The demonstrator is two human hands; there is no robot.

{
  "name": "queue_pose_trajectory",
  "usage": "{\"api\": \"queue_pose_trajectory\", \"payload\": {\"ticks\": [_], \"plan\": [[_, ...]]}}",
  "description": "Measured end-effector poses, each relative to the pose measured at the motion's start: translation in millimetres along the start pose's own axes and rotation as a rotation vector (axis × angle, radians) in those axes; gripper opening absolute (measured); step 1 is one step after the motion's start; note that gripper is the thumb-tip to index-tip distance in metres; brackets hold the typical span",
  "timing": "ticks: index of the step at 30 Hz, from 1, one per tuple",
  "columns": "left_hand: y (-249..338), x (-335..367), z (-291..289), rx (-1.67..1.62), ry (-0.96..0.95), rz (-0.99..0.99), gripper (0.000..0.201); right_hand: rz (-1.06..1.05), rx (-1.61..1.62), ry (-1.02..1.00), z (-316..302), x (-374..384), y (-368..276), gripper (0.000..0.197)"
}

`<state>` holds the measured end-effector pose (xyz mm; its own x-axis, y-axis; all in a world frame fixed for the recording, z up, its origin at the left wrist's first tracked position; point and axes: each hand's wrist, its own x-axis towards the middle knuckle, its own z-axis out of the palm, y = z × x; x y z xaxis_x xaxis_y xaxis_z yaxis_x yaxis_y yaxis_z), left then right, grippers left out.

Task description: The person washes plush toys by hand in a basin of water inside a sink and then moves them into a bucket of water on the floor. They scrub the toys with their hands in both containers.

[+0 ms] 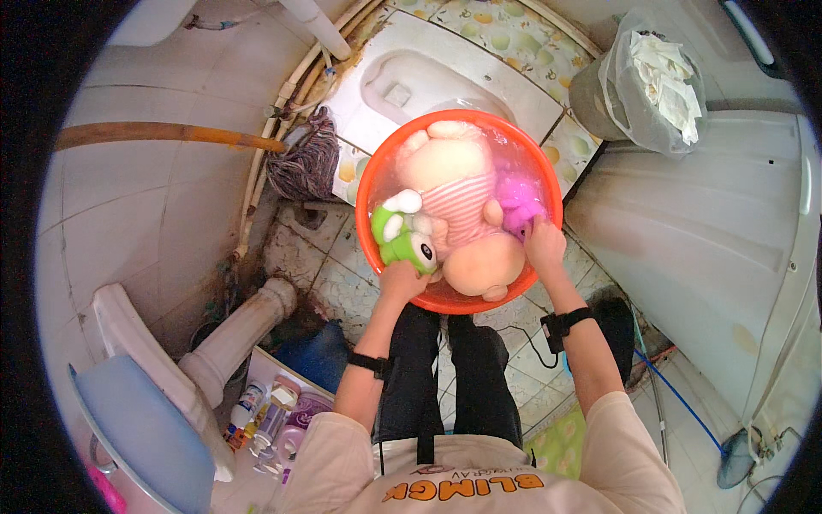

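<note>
An orange-red basin (366, 201) of water holds soaked plush toys. The largest, a peach plush toy with a pink-striped body (458, 201), lies across the middle. At its left is a small green and white plush toy (397, 248) with a big round eye, and my left hand (405, 280) grips its lower end with bent fingers near the basin's near rim. On the right side sits a bright purple plush toy (518, 197). My right hand (545, 246) reaches over the rim with its fingers closed at that toy's lower part; the fingertips are partly hidden.
A squat toilet (505, 73) lies just beyond the basin. A mop (304, 158) leans at the left wall. A lined trash bin (591, 98) with papers stands far right, above a white appliance (685, 231). Bottles (248, 404) and a sink (150, 420) are near left.
</note>
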<state>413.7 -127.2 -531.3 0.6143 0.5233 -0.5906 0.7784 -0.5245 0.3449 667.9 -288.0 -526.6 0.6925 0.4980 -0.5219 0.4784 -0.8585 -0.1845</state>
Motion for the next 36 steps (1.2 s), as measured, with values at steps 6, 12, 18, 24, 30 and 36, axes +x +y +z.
{"api": "queue_pose_trajectory", "payload": {"ticks": [6, 12, 18, 24, 30, 36], "plan": [[41.8, -17.3, -43.4, 0.094, 0.317, -0.081, 0.026, -0.215, -0.111, 0.274, -10.9, 2.9, 6.9, 0.057], [39.9, -3.1, -48.9, 0.008, 0.378, 0.083, 0.049, -0.154, -0.139, 0.127, 1.7, -1.0, -3.9, 0.066], [35.9, 3.5, -8.0, -0.010, 0.258, 0.090, 0.044, -0.123, -0.046, 0.158, 18.4, 4.9, 8.1, 0.082], [20.8, 20.4, 24.7, -0.020, 0.214, 0.088, 0.043, -0.170, -0.060, 0.161, 33.8, 18.8, 12.3, 0.071], [20.2, 36.1, 40.7, -0.078, 0.173, 0.061, 0.043, -0.090, -0.143, 0.098, 47.2, 37.2, 19.8, 0.056], [30.8, 18.3, 20.6, -0.076, 0.084, 0.007, 0.041, -0.088, -0.132, 0.046, 22.6, 22.4, 11.8, 0.055]]}}
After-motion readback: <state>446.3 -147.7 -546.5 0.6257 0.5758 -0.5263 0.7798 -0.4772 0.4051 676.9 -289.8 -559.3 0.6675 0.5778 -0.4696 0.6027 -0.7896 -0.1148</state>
